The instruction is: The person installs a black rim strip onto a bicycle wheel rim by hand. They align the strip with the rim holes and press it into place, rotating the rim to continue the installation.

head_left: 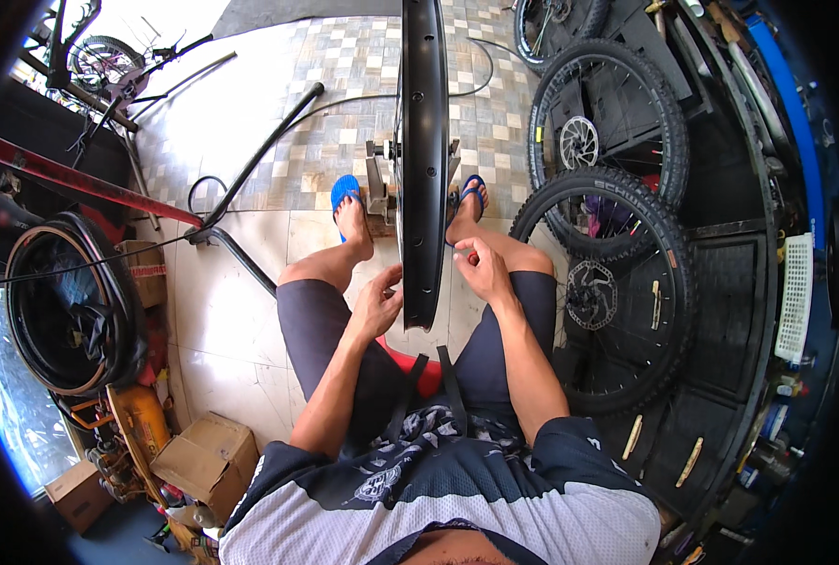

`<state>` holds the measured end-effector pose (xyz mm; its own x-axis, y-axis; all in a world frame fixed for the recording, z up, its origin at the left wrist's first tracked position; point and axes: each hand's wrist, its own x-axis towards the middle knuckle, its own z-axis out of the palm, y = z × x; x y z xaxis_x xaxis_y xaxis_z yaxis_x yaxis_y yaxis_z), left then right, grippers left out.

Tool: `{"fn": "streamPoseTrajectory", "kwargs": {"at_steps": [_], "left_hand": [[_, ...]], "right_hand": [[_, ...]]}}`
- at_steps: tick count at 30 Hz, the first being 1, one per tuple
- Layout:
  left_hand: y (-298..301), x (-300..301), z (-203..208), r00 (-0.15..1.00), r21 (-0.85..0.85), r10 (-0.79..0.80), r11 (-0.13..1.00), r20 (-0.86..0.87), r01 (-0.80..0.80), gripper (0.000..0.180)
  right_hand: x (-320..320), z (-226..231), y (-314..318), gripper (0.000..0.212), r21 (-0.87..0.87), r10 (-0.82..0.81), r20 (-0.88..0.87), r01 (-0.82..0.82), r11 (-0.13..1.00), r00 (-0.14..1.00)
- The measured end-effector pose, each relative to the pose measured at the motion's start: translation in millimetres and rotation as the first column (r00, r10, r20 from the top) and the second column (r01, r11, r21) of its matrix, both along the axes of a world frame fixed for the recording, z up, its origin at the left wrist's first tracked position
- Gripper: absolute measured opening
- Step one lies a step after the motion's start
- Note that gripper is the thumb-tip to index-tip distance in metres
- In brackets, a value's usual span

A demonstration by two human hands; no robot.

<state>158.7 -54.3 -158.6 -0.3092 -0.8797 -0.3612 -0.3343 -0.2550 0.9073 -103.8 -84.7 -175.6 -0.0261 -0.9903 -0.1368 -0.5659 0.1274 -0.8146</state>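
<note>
Head: half-curled hands, left [376, 303] empty at rim [425, 202] edge, right [487, 276] apart, around red piece [473, 257]

Reaching inward from both sides

The left forearm [335, 375] angles forward and inward, and the left hand [377, 301] bends its fingers rightward, tips partly hidden. The right forearm [531, 363] slants forward and left; the right hand [485, 273] sits slightly farther ahead, fingers half curled. The knees [304, 270] spread apart behind the feet [352, 220]
</note>
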Motion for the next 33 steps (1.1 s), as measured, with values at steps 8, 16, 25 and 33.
{"fn": "streamPoseTrajectory", "kwargs": {"at_steps": [8,16,25,33], "left_hand": [[-2,-6,2,0.996,-0.109,-0.031,0.993,0.085,0.04,0.039],[-25,1,15,0.948,-0.122,0.317,0.942,0.02,-0.313,0.033],[-86,-11,164,0.805,-0.419,0.216,0.763,-0.552,-0.493,0.028],[-112,-27,181,0.807,-0.481,0.131,0.745,-0.575,-0.463,0.028]], "right_hand": [[-2,-1,2,0.029,-0.006,0.003,0.0,-0.003,1.0,1.0],[0,1,3,0.028,0.029,-0.017,-0.018,0.017,0.999,1.0],[1,-2,2,0.028,0.021,-0.029,-0.021,0.03,0.999,0.999],[1,0,1,0.027,0.043,-0.004,-0.008,0.004,0.999,1.0]]}}
